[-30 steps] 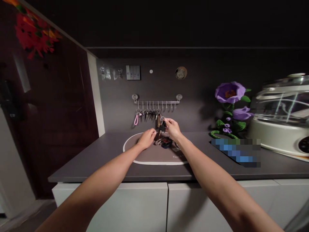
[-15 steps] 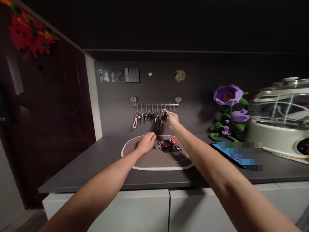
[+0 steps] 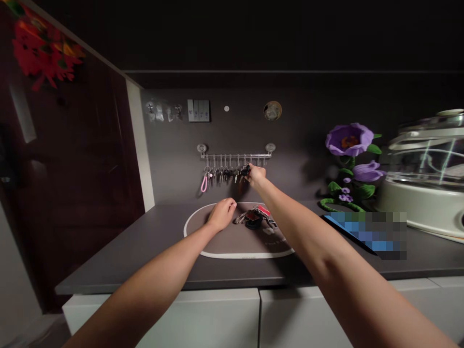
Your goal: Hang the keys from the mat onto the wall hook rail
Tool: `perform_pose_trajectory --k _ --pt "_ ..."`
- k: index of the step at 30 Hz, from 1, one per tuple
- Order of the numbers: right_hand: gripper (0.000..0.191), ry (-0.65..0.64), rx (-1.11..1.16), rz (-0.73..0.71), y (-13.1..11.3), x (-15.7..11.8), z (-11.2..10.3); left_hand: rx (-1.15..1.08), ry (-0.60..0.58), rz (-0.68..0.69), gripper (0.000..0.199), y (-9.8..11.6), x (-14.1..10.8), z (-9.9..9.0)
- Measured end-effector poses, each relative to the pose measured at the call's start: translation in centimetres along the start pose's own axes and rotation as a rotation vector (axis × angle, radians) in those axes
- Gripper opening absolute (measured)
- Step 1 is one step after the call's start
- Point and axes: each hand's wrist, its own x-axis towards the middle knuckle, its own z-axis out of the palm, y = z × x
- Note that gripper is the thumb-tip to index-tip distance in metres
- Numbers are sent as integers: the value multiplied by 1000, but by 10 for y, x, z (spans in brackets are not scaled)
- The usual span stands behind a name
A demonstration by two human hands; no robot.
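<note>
My right hand (image 3: 256, 175) is raised to a clear hook rail (image 3: 235, 156) on the wall, its fingers closed on a bunch of keys with a black fob (image 3: 245, 170). Whether the ring sits on a hook is hidden by the fingers. Several key rings hang along the rail to the left, among them one with a pink loop strap (image 3: 204, 183). My left hand (image 3: 223, 214) rests on the brown mat (image 3: 232, 244), fingers curled in and no object showing in them. Right beside it lies a pile of keys and key fobs (image 3: 254, 218), some with red tags.
A dark counter (image 3: 145, 251) carries the white-edged mat. Farther right are a tablet-like device (image 3: 348, 234), partly pixelated, purple artificial flowers (image 3: 350, 140) and a white appliance with a clear top (image 3: 427, 198). A dark red door (image 3: 72, 183) stands left, below a dark overhead cabinet (image 3: 253, 38).
My right hand has brought the keys closer in against the rail, and the ring seen earlier above the fingers is less visible. My left hand stays on the mat. The view has shifted slightly.
</note>
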Motion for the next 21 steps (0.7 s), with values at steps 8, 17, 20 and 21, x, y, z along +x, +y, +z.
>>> perform_pose_trajectory --k 8,17,20,21 --pt "19 -38 -35 25 3 -4 -7 -13 8 -7 23 -2 0 0" --pt "12 -110 -68 -3 10 -3 -15 -5 23 -11 22 -4 1 2" --pt "9 -96 -98 -25 12 1 -17 -13 29 -3 22 -4 1 2" --pt "9 -92 -115 -34 13 3 -17 -14 27 -2 22 -4 1 2"
